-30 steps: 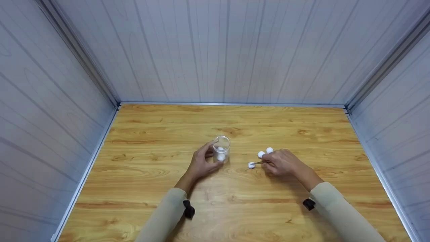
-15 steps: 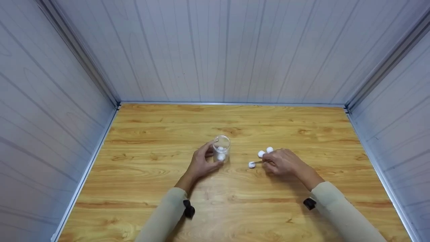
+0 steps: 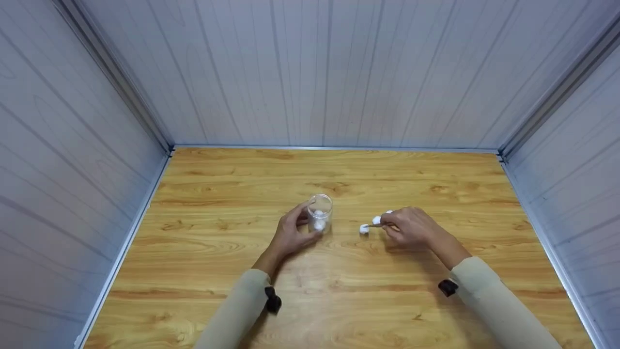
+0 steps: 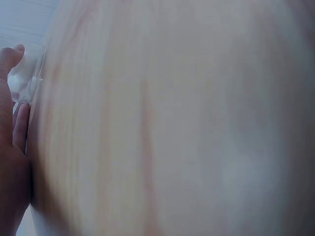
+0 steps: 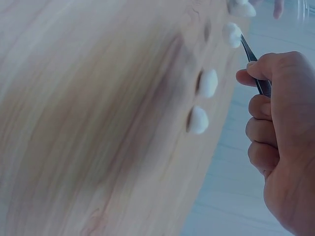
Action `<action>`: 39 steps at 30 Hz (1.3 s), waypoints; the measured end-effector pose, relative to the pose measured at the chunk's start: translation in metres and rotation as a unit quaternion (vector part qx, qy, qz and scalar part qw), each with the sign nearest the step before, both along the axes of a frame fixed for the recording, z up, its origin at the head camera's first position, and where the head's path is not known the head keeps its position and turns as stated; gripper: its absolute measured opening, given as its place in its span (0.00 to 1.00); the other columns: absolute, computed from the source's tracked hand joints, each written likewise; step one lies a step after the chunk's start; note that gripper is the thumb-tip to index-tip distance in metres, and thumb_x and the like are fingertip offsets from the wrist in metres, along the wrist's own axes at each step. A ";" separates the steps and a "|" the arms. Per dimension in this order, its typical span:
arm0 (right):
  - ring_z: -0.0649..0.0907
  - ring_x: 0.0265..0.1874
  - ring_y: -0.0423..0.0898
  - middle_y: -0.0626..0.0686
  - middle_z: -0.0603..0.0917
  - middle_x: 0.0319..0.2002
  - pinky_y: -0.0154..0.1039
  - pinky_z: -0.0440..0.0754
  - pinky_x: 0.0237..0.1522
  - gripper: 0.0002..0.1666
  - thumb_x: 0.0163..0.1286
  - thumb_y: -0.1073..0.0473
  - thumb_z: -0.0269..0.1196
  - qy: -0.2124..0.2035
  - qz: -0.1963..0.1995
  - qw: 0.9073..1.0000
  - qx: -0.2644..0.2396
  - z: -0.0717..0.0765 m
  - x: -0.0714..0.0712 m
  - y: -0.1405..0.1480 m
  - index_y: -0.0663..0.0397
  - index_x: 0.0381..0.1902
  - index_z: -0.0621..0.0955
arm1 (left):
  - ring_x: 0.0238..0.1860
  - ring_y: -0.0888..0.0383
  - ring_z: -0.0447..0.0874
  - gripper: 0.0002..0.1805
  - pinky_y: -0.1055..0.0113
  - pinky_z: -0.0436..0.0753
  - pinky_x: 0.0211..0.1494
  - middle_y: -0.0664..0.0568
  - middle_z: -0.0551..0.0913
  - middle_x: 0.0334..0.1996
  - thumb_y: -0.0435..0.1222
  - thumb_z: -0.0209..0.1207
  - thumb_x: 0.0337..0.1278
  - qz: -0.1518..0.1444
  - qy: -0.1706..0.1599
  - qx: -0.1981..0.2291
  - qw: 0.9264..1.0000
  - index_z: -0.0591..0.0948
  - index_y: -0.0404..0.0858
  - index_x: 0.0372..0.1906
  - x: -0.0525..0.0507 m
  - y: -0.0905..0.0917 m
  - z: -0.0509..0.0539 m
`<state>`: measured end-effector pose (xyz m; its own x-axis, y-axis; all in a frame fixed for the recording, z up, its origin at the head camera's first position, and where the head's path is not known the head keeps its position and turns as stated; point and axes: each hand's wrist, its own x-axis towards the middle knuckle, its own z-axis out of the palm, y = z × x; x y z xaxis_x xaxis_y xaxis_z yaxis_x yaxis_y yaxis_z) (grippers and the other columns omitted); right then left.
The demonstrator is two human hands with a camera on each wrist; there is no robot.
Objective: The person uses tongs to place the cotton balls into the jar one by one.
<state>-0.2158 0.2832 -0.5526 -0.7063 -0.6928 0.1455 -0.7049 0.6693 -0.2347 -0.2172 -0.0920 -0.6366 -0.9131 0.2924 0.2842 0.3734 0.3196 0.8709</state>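
My left hand [image 3: 289, 236] curls round a clear glass [image 3: 320, 213] that has white balls [image 3: 319, 225] inside; the left wrist view shows the hand [image 4: 12, 142] against the glass [image 4: 27, 73]. My right hand [image 3: 411, 228] pinches dark tweezers [image 5: 250, 49], their tips on a white cotton ball [image 5: 232, 35], which in the head view [image 3: 364, 229] is held right of the glass, with a shadow under it. Two more balls [image 5: 207, 83] [image 5: 198, 120] lie on the table by the right hand [image 5: 285, 132], partly covered by it in the head view.
A wood-patterned table [image 3: 242, 184] spreads under both hands. Pale panels [image 3: 300, 72] stand along its back, left and right sides, with metal strips at their edges. Black objects [image 3: 272, 300] [image 3: 448, 287] sit at both sleeve cuffs.
My right hand has moved slightly away from me, and the ball at the tweezer tips has shifted the same way, with a shadow now below it. The left hand and glass have stayed in place.
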 end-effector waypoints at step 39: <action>0.90 0.25 0.49 0.56 0.96 0.34 0.45 0.88 0.25 0.06 0.80 0.61 0.68 0.035 -0.025 0.999 -0.024 0.043 -0.019 -0.001 0.57 0.44 0.91 | 0.62 0.35 0.92 0.47 0.50 0.96 0.68 0.33 0.86 0.66 0.36 0.84 0.57 0.003 0.008 -0.004 1.000 0.75 0.32 0.80 -0.001 0.000 -0.003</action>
<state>-0.2352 0.2824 -0.5096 -0.7269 -0.6475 0.2288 -0.6866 0.6933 -0.2189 -0.2178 -0.0918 -0.6391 -0.9106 0.2882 0.2961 0.3845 0.3286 0.8626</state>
